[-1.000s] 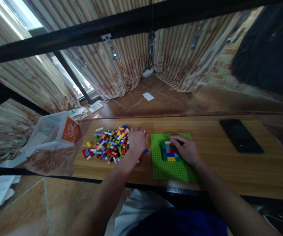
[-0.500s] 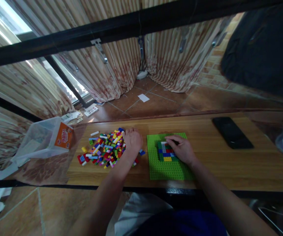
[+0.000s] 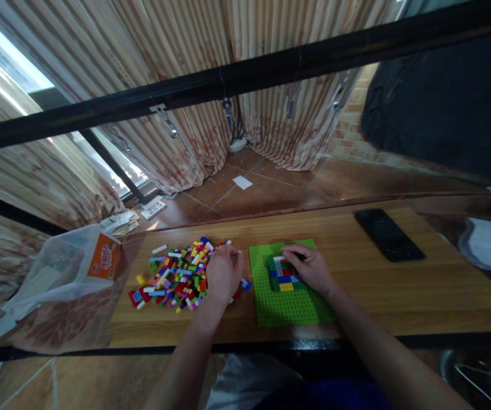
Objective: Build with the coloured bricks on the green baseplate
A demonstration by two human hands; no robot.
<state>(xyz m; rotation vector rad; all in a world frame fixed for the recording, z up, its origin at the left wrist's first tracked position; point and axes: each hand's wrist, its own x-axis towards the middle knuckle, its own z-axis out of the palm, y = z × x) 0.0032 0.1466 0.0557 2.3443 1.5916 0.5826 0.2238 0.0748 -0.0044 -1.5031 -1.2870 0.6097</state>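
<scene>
My left hand (image 3: 225,274) is at the right side of a heap of colourful toy building bricks (image 3: 183,270), fingers curled and pressed together. Whatever they may grip is hidden. A green baseplate (image 3: 266,310) lies to the right of the heap. On it stands a low block of joined bricks (image 3: 287,279), with green, white, red, blue and yellow parts showing. My right hand (image 3: 313,270) reaches over this block from the right, thumb and fingers drawn together at its far edge. Anything between those fingertips is too small to make out.
A black phone (image 3: 388,234) lies on the wooden table (image 3: 347,313) at the right. A clear plastic tub (image 3: 68,259) with an orange label stands left of the table. A dark bar (image 3: 194,91) crosses beyond the table, in front of striped curtains (image 3: 271,125).
The view has shifted, so the table sits a little lower and further left. My left hand has turned, its fingers now curled inward at the heap. My right hand stays at the joined bricks.
</scene>
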